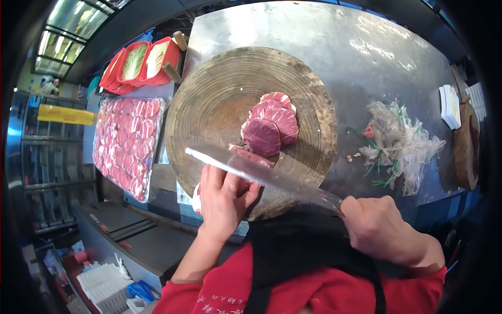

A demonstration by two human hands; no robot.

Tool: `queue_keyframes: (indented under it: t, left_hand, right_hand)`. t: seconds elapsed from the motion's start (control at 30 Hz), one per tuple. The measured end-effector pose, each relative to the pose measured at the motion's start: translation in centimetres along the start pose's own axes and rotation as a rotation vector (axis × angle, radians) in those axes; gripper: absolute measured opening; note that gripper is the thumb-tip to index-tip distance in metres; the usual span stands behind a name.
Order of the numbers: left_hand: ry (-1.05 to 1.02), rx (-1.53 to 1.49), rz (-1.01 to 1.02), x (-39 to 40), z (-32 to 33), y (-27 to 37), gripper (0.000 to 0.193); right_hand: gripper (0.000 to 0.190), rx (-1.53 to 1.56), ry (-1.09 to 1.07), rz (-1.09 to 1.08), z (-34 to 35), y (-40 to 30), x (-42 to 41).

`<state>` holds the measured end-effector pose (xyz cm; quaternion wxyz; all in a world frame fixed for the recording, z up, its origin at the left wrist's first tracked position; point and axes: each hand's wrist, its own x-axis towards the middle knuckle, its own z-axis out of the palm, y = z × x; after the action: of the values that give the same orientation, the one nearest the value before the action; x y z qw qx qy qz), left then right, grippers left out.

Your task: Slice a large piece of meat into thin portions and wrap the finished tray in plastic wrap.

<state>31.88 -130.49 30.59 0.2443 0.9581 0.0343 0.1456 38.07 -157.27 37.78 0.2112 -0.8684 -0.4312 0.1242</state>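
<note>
A large knife (266,176) lies across the near part of a round wooden chopping block (211,90), its handle end held in my right hand (376,227). My left hand (223,200) rests on a piece of raw meat (245,184) at the block's near edge, partly hidden by the hand and the blade. A thin strip of meat (255,156) stands just beyond the blade. Past it, several round slices of red meat (262,137) overlap in a stack on the block.
Left of the block lies a wrapped tray of sliced meat (127,145), with red containers of cabbage (135,62) behind it. On the metal table (274,23), crumpled clear netting with green string (400,145) lies to the right, near a white dish (450,106).
</note>
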Motion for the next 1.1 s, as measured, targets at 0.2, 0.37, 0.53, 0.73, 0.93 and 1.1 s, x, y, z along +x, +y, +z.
queue_keyframes:
  t: [0.2, 0.37, 0.53, 0.73, 0.93, 1.1]
  left_hand:
    - [-0.074, -0.081, -0.098, -0.6, 0.1, -1.0, 0.052]
    - [0.088, -0.388, -0.193, -0.6, 1.7, -2.3, 0.029]
    - [-0.197, -0.444, -0.527, -4.0, 1.0, -4.6, 0.066]
    - [-0.105, -0.082, -0.159, -1.1, -0.3, -1.9, 0.049]
    - [0.001, -0.342, -0.250, 0.0, 0.7, -2.1, 0.055]
    - [-0.178, -0.140, -0.163, -1.4, -0.9, -2.8, 0.049]
  right_hand:
    - [0.012, -0.096, -0.136, -0.033, -1.8, 0.2, 0.8]
    - [0.017, -0.066, -0.202, -0.001, -2.4, -0.1, 2.4]
    - [0.020, -0.127, -0.293, -0.024, -2.6, -0.5, 4.5]
    - [0.020, 0.061, -0.347, -0.071, -1.3, 0.0, 9.1]
    - [0.014, 0.313, -0.334, -0.007, 0.6, 0.6, 11.4]
    - [0.016, -0.005, -0.377, -0.010, -1.6, 0.2, 7.6]
